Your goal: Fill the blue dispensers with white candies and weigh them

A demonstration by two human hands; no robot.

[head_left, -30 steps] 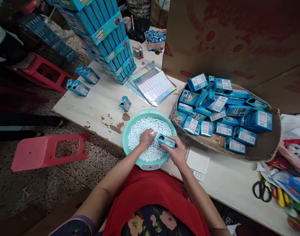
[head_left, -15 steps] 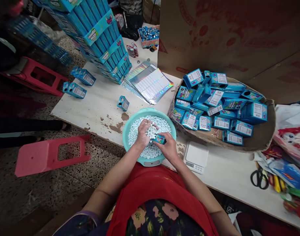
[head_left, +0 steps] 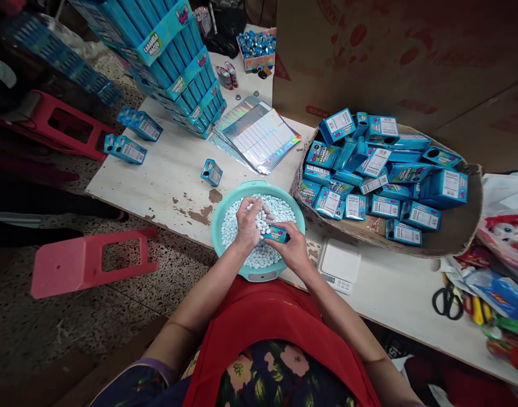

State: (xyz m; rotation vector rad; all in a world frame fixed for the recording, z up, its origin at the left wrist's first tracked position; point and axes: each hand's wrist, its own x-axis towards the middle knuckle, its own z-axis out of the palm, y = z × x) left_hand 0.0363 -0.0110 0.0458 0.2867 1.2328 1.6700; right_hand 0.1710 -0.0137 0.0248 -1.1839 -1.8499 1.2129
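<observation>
We see the right hand (head_left: pixel 293 246) pinching a small blue box (head_left: pixel 277 233) between thumb and fingers, closed about its right end; the left hand (head_left: pixel 247 226) is cupped, fingers curled around a heap of white candies (head_left: pixel 260 217); a second ago that hand was down among the candies in the basin, and the box showed its round hole to us, whereas now the hand is raised and the box lies tipped on its side; the box's left end meets the cupped palm, so we cannot make out its hole; both hands are above the turquoise basin (head_left: pixel 217 226), which holds many more candies; farther out we find a lone blue carton (head_left: pixel 211 172) beyond the rim, a white scale (head_left: pixel 339 260) to the right, a cardboard tray (head_left: pixel 454 229) of blue cartons past it, and shiny sheets (head_left: pixel 263 135) near a tall stack of display boxes (head_left: pixel 174 56).
</observation>
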